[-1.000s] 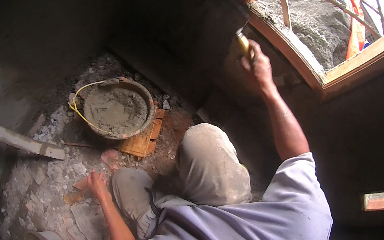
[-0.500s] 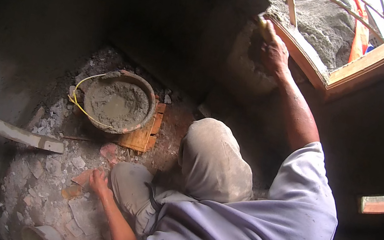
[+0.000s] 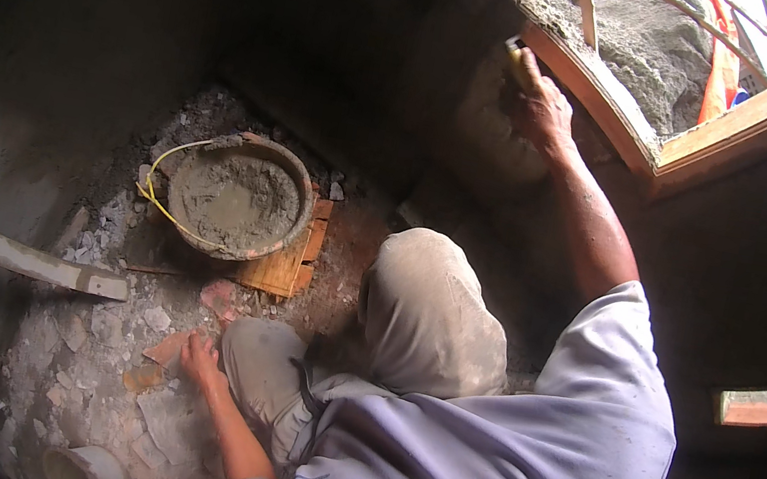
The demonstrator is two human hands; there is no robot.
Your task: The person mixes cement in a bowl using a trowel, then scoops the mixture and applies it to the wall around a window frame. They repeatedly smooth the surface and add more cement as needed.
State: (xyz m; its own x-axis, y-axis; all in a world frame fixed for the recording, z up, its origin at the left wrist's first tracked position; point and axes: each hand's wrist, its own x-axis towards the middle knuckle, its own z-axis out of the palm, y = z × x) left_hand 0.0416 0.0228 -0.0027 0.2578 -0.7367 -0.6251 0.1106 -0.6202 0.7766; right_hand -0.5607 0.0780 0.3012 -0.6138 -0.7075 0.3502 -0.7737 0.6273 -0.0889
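My right hand point(image 3: 540, 103) is raised against the grey plastered wall just below a wooden window frame point(image 3: 625, 128). It grips a tool with a yellow handle point(image 3: 514, 50), whose blade is hidden in shadow. My left hand point(image 3: 199, 361) rests flat on the rubble floor beside my bent leg, fingers spread, holding nothing. A round bucket of wet grey mortar point(image 3: 236, 197) with a yellow wire handle sits on wooden boards point(image 3: 282, 268) to the left of my knee point(image 3: 424, 297).
A long pale straightedge board point(image 3: 6, 250) lies at the left. Broken stone and tile pieces cover the floor. A white pipe end point(image 3: 86, 472) shows at the bottom. Outside the window lie a grey heap point(image 3: 640, 39) and an orange strip point(image 3: 722, 63).
My right hand with the tool has moved up along the wall to just under the window frame. My left hand stays planted on the floor.
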